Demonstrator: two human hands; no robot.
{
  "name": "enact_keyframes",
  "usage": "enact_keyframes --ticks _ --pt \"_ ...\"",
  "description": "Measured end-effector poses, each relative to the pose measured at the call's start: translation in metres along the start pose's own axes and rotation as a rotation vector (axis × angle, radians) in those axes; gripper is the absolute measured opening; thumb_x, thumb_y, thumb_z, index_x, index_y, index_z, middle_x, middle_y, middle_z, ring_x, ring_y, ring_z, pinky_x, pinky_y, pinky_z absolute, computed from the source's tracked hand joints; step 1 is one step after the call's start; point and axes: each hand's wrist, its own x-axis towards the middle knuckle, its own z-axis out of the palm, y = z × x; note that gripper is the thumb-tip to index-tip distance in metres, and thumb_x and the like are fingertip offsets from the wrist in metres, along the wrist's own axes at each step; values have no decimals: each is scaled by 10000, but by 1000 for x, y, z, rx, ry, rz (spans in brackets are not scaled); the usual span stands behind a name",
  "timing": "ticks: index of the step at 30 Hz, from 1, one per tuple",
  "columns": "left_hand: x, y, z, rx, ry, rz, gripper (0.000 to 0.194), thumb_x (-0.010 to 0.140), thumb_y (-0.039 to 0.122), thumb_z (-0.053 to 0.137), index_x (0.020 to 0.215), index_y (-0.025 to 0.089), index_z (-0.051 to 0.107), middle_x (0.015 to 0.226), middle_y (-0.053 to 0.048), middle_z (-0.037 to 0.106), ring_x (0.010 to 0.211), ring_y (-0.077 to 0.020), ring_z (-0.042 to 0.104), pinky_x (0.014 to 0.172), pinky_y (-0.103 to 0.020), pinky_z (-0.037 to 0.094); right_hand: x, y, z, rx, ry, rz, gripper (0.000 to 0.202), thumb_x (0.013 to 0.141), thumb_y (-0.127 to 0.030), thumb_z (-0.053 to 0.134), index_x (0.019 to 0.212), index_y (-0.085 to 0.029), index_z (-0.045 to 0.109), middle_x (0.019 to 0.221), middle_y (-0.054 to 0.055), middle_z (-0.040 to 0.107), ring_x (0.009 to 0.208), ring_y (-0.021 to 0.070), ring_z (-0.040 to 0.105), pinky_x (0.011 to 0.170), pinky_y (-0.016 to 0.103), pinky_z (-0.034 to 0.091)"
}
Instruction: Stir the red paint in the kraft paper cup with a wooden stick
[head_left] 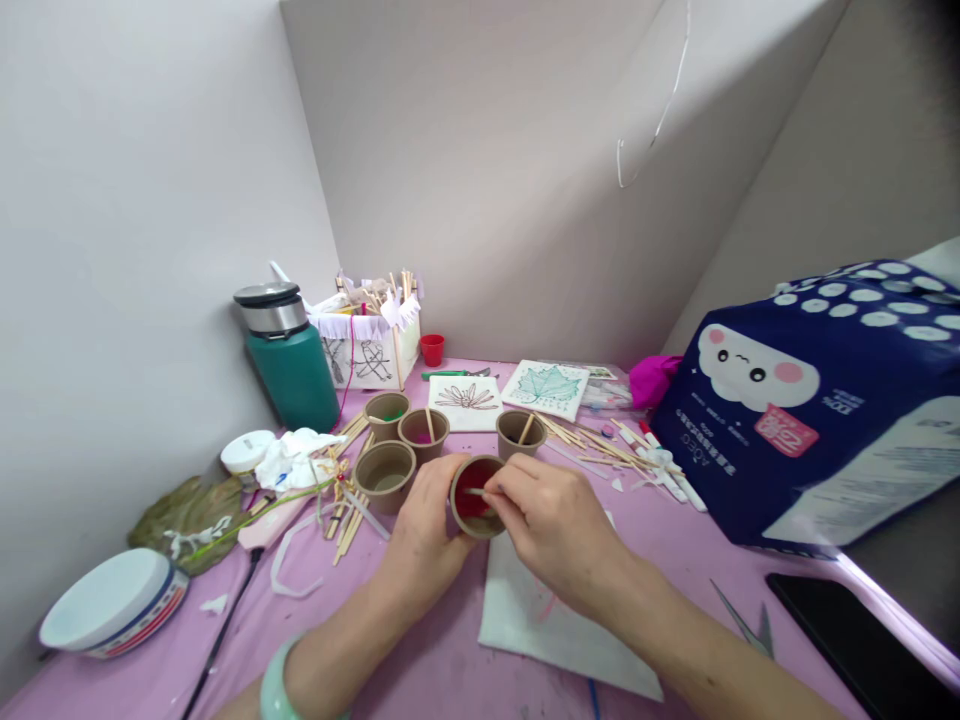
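My left hand [429,515] is wrapped round a brown cup [478,528] and tilts it toward me. Red liquid [471,482] colours the inside of that cup. With its fingers pinched, my right hand [544,505] holds a thin stick [474,491] whose end reaches into the cup. Under my right forearm lies a white canvas [570,640] with a faint pink mark. Other brown cups stand just beyond: one with green [387,425], one with magenta and a stick [424,446], one dark with a stick [521,446], and a pale one [384,492].
Behind the cups lie canvases with a brown flower [463,412] and a green leaf [551,392]. A teal bottle [294,375] and a white bowl [97,615] stand left. Scissors [750,625], a black phone [855,650] and a big blue package [750,440] are at right, near loose sticks [574,435].
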Motion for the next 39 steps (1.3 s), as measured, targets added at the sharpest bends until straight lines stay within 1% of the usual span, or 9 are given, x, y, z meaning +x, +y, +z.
enact_keyframes --ticks 6,10,14,18,22,26,31,36,39 --pt "1 -2 1 -9 -22 -22 486 772 159 623 1223 238 460 1193 -72 563 1108 -232 533 936 -402 462 1 7 -1 -221 21 29 139 779 -62 537 689 -150 597 672 25 585 574 135 479 537 289 253" --pt "1 -2 2 -8 -18 -36 501 759 160 634 1222 241 461 1186 -66 571 1099 -233 541 934 -401 462 1 7 -1 -118 -40 -43 125 788 -69 538 720 -152 602 702 16 593 594 125 493 541 273 274" --pt "1 -2 2 -10 -25 -35 503 757 151 634 1221 243 463 1190 -65 568 1103 -231 537 934 -395 460 3 7 0 -172 4 3 139 795 -52 525 729 -144 606 717 28 594 608 132 491 556 276 278" --pt "0 -1 1 -16 -28 -33 503 763 151 628 1226 243 454 1190 -65 565 1105 -228 534 940 -396 456 2 7 0 -140 -49 -34 128 796 -73 537 721 -151 605 709 21 596 592 126 486 544 274 272" --pt "0 0 1 -18 -30 -23 508 757 134 618 1227 240 458 1193 -73 564 1113 -236 533 943 -405 457 0 4 0 -189 -3 -23 131 766 -51 532 711 -150 596 697 25 588 582 132 480 539 283 267" --pt "-1 -1 2 -13 -27 -26 514 755 131 616 1231 241 458 1194 -74 567 1111 -239 538 940 -411 463 -1 1 0 -120 -30 -63 127 780 -63 541 712 -160 586 707 12 592 601 129 501 541 276 281" --pt "-1 -1 2 -23 -39 -29 528 750 120 612 1239 244 455 1205 -73 563 1119 -239 531 948 -419 459 -1 1 0 -102 -59 -31 134 795 -78 546 693 -156 584 688 8 588 583 121 495 531 268 286" --pt "-1 0 2 -32 -41 -51 529 754 131 622 1241 253 453 1209 -61 562 1123 -226 530 949 -396 460 0 3 1 -117 51 -22 154 810 -68 512 712 -156 592 698 9 580 598 122 480 539 267 290" --pt "-2 -1 3 -29 -50 -62 529 753 145 635 1238 258 455 1208 -51 566 1119 -218 534 946 -383 462 1 5 0 -79 9 -30 167 815 -67 512 703 -160 595 685 -1 576 593 112 474 540 258 295"
